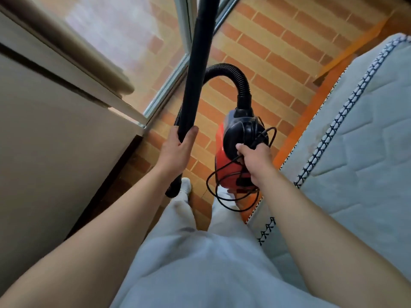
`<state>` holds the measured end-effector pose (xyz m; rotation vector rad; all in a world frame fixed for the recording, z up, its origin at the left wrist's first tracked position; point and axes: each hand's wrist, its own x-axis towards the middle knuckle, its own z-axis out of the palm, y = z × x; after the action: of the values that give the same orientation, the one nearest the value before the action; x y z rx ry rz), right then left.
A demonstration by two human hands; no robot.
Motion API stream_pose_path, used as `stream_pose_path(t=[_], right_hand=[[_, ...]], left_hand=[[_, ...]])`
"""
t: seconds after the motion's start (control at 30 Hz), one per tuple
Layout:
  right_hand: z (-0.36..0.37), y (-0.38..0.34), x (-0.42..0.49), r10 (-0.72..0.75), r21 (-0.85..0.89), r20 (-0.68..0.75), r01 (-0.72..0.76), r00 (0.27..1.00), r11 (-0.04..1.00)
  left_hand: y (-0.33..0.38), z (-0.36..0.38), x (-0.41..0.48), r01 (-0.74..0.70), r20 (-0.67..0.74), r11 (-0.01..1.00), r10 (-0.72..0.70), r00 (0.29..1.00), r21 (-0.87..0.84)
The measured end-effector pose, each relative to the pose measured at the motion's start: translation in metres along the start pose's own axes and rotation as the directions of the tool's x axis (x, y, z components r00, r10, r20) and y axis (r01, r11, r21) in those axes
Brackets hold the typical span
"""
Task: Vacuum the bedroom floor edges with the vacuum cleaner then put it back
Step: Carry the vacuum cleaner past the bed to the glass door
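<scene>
A red and black vacuum cleaner (226, 150) hangs above the brick-patterned floor (275, 52), carried by my right hand (255, 161), which grips its handle together with loops of black power cord (218, 192). A ribbed black hose (231, 74) arcs from the vacuum's top to a long black tube (198, 63). My left hand (178, 150) grips that tube near its lower part; the tube runs up out of the frame and its lower end hangs near my foot.
A beige cabinet or wall unit (55, 141) stands close on the left. Ahead is a glass door with a metal frame (166, 90). A quilted mattress (360, 141) on an orange bed frame (311, 101) lies on the right. I stand in the narrow strip of floor between them.
</scene>
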<state>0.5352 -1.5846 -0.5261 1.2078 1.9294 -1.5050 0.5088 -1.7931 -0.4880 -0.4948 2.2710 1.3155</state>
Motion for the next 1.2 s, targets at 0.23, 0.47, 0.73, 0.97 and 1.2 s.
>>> stream_pose_path(t=[0.23,0.47,0.73,0.97,1.2], right_hand=[[0.039,0.062,0.022,0.128,0.195,-0.13,-0.101,0.983,0.976],[0.08,0.134,0.05,0.294,0.41,-0.108,-0.227,0.95,0.884],[0.126,0.221,0.126,0.45,0.519,-0.014,-0.378,0.893,0.766],[0.149,0.278,0.18,0.49,0.582,0.067,-0.432,0.869,0.688],[0.162,0.311,0.216,0.458,0.576,0.101,-0.427,0.883,0.697]], left_hand=[[-0.045,0.016,0.041,-0.066,0.162,0.991,0.047,0.986,0.116],[-0.104,0.045,0.071,-0.029,0.224,0.987,-0.007,0.974,0.157],[-0.187,0.088,0.115,0.012,0.271,0.975,-0.073,0.96,0.223],[-0.246,0.126,0.154,0.025,0.355,0.964,-0.121,0.927,0.264],[-0.279,0.15,0.183,-0.014,0.379,0.947,-0.114,0.919,0.32]])
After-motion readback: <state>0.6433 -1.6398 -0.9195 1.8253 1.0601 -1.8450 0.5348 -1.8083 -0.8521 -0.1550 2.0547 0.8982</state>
